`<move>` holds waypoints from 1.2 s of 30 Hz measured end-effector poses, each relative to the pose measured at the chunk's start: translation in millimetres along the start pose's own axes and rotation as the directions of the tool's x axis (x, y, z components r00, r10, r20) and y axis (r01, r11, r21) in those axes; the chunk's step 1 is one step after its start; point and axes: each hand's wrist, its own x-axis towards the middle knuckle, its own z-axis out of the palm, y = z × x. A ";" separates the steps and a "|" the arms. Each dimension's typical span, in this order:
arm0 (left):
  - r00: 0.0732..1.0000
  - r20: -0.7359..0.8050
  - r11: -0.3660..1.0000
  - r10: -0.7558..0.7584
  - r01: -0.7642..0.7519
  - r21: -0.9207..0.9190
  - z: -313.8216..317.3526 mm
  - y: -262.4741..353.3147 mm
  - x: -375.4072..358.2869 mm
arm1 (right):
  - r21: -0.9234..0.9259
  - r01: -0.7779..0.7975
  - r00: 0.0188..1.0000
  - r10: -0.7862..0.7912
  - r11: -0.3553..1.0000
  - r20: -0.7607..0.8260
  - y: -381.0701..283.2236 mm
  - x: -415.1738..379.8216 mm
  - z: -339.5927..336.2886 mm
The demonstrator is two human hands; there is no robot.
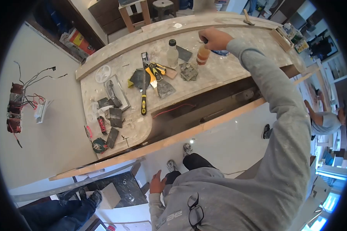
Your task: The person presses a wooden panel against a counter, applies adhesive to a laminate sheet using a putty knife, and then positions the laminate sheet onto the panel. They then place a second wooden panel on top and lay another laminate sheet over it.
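My right hand (216, 38) is closed around the top of a bottle of orange liquid (202, 55), which stands upright on the dusty worktop (142, 133). Beside it is a capped clear bottle (172, 54) with pale liquid. My left hand (157, 183) hangs low at my side, away from the worktop, fingers loosely apart and holding nothing. Between the bottles and the near edge lie a small dirty square block (189, 72), a yellow-and-black long-handled tool (144, 98), yellow-handled pliers (157, 71) and a scraper blade (165, 88).
A long gap (204, 106) runs behind the wooden front rail (173, 131). Dark tile pieces (116, 117), a tape measure (100, 145) and white tape rings (103, 74) lie at left. Loose wires (34, 84) hang from the wall. A hammer (248, 19) lies far back. Another person (327, 122) is at right.
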 end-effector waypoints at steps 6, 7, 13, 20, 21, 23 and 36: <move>0.991 0.008 0.990 -0.135 0.135 -0.044 23.7 10.7 -18.7 | -0.039 0.060 0.994 -0.056 0.997 0.094 30.4 28.4 23.9; 0.990 0.008 0.989 -0.138 0.138 -0.050 26.4 13.2 -16.3 | -0.067 0.046 0.992 -0.038 0.997 0.117 32.9 28.7 26.5; 0.999 -0.050 0.999 0.013 -0.015 -0.046 24.6 32.6 4.2 | -0.073 0.132 0.991 -0.130 0.989 0.036 51.1 13.9 27.1; 0.970 -0.193 0.986 -0.151 0.132 -0.106 -16.3 39.3 -6.5 | 0.125 0.314 0.946 -0.299 0.941 -0.123 37.3 -64.4 -64.7; 0.968 -0.195 0.984 -0.156 0.134 -0.120 -15.8 30.3 -6.5 | 0.103 0.266 0.958 -0.251 0.958 -0.137 -5.1 -100.6 -87.2; 0.966 -0.200 0.979 -0.163 0.133 -0.154 -8.5 13.5 -1.5 | 0.119 0.157 0.958 -0.123 0.980 -0.257 -72.8 -170.0 -104.5; 0.827 -0.441 0.860 -0.349 0.095 -0.502 -52.1 -151.5 -43.3 | 0.694 -0.270 0.959 0.123 0.668 0.255 -264.5 -377.2 252.2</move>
